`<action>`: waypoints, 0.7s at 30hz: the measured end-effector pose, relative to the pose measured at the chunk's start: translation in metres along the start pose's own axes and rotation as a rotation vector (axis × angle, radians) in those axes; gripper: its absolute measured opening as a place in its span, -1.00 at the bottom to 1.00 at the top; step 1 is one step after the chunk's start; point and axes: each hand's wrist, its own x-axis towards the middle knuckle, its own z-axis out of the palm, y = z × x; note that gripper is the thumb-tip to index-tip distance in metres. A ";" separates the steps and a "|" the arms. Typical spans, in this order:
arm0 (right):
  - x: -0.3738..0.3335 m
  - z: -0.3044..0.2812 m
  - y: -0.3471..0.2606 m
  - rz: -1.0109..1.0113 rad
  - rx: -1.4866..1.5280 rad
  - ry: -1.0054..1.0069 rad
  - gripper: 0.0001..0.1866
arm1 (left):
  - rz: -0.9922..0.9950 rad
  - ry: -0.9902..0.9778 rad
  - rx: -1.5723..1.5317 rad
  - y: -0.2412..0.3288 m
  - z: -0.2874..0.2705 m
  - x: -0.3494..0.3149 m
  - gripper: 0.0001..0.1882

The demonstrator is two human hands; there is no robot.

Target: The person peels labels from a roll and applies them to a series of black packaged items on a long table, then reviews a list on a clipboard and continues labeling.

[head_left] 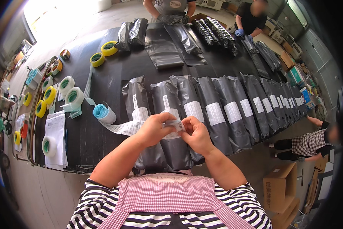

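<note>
My left hand (155, 130) and my right hand (196, 135) pinch a small white barcode label (175, 124) between them, above a grey plastic parcel bag (177, 152). A printed label strip (122, 128) runs from near my left hand to a roll of labels with a light blue backing (103, 114), which lies to the left. Under my left forearm lies another grey bag (135, 93), also bearing labels. A long row of labelled grey parcels (217, 114) stretches away to the right. My fingers cover part of the held label.
Several tape rolls (73, 95) and a stack of papers (56, 133) occupy the black table's left side. Across it, one person in gloves (173, 19) handles grey bags, and another wears blue gloves (239, 33). A third person (309, 144) and cardboard boxes (280, 187) are at the right.
</note>
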 end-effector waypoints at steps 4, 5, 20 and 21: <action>-0.007 0.007 0.002 -0.003 -0.101 0.125 -0.86 | 0.139 0.079 0.159 -0.009 0.006 0.002 -0.73; -0.006 0.006 0.003 -0.006 -0.177 0.151 -0.88 | 0.190 0.121 0.242 -0.012 0.008 0.002 -0.72; 0.151 -0.129 0.081 0.070 0.052 -0.065 -0.84 | 0.492 -0.215 0.493 -0.023 0.119 0.047 -0.71; 0.158 -0.127 0.085 0.077 0.036 -0.082 -0.85 | 0.445 -0.230 0.497 -0.026 0.121 0.046 -0.72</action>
